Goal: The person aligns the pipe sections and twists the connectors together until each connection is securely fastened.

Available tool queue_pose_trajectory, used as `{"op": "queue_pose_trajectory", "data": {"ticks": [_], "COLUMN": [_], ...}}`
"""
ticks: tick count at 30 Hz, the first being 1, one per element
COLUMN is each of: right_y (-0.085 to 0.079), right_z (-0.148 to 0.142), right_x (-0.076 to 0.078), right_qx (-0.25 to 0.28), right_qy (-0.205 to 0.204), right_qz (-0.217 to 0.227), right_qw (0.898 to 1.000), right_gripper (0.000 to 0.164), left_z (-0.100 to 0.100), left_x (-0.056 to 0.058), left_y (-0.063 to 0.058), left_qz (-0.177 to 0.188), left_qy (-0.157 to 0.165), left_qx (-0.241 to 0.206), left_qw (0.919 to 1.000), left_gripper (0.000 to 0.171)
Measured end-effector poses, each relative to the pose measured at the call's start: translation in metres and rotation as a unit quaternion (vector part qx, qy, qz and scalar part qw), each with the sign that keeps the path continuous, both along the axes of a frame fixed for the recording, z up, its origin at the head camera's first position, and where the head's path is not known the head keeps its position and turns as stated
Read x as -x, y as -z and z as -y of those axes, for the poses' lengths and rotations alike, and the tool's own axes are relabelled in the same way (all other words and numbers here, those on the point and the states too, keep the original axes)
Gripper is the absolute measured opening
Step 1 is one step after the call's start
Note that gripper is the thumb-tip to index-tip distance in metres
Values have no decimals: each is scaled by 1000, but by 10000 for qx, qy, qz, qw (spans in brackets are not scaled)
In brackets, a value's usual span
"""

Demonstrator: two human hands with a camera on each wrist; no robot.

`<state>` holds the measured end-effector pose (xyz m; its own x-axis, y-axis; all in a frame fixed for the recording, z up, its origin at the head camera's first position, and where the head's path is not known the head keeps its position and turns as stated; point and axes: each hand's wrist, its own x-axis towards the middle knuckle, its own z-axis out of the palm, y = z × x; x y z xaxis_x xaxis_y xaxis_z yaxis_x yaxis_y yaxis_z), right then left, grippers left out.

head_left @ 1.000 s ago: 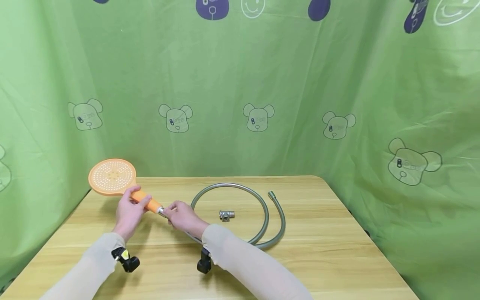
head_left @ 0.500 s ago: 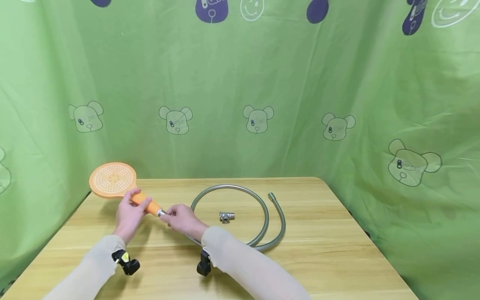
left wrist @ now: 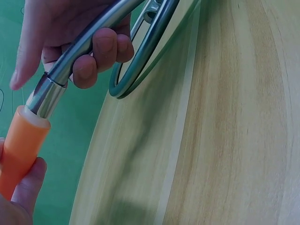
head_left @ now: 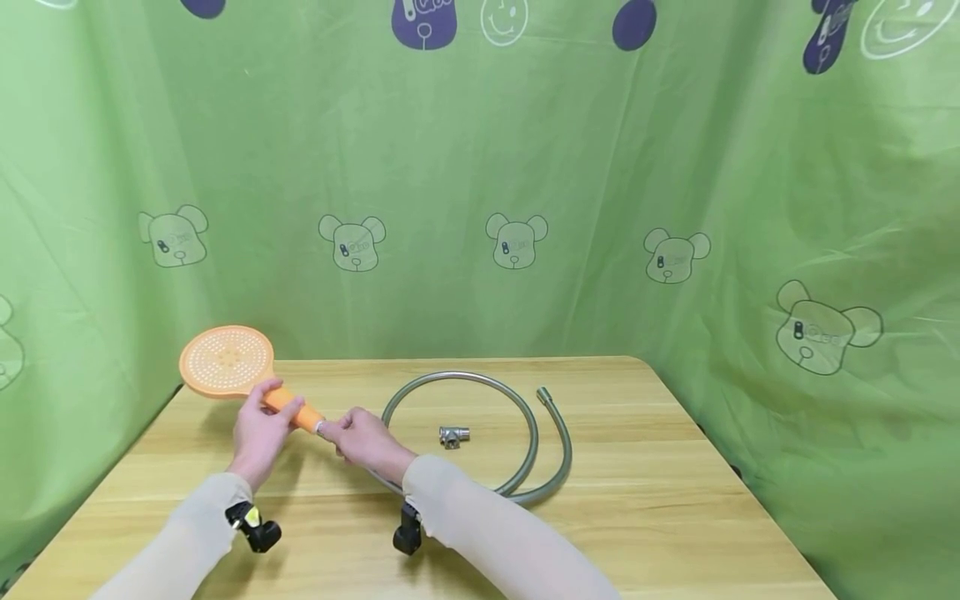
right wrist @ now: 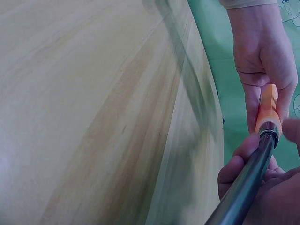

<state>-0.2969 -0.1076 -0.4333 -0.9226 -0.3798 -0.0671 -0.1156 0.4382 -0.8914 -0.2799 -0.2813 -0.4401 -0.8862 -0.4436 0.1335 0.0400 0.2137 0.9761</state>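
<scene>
An orange handheld shower head [head_left: 227, 362] is held above the table's left side, its round perforated face turned up. My left hand [head_left: 260, 429] grips its handle [left wrist: 23, 145] between thumb and fingers. At the handle's lower end, my right hand [head_left: 367, 437] holds the grey shower hose [right wrist: 246, 183], fingers curled under it. The hose's metal connector [left wrist: 48, 93] meets the pale collar inside the handle's end; how far it is threaded, I cannot tell. In the left wrist view, the right thumb stands away from the hose.
The rest of the hose loops over the wooden table [head_left: 660, 517], its other end fitting [head_left: 543, 394] lying to the right. Inside the loop lies a small metal tee valve [head_left: 453, 437]. Green curtains [head_left: 450, 292] hang behind and at both sides.
Both hands stay nearly in place at the joint. The right thumb and fingers have shifted slightly on the connector, and less metal shows beside the handle. The head view has tilted up a little.
</scene>
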Motion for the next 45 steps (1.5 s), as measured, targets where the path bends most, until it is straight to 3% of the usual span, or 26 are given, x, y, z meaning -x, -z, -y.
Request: {"op": "queue_pose_trajectory", "data": {"ticks": [11, 19, 27, 36, 45], "right_y": [0, 1, 0, 0, -1], "right_z": [-1, -1, -2, -2, -1], "right_x": [0, 2, 1, 2, 2], "right_qx": [32, -102, 15, -84, -184], "right_qy": [-252, -289, -136, -245, -188], "right_qz": [-111, -66, -41, -304, -192], "right_qw": [9996, 9995, 9999, 9992, 9995], "right_gripper": [15, 33, 25, 13, 29], "left_z": [3, 3, 1, -1, -1], "left_x": [1, 3, 3, 4, 4], "left_y": [2, 2, -1, -3, -3], "left_qz": [0, 58, -24, -58, -19], "left_qy": [86, 206, 184, 155, 217], "left_qx": [-203, -311, -402, -558, -510], "left_qw": [9998, 9993, 9990, 9983, 9985], "left_gripper": [62, 65, 64, 63, 63]}}
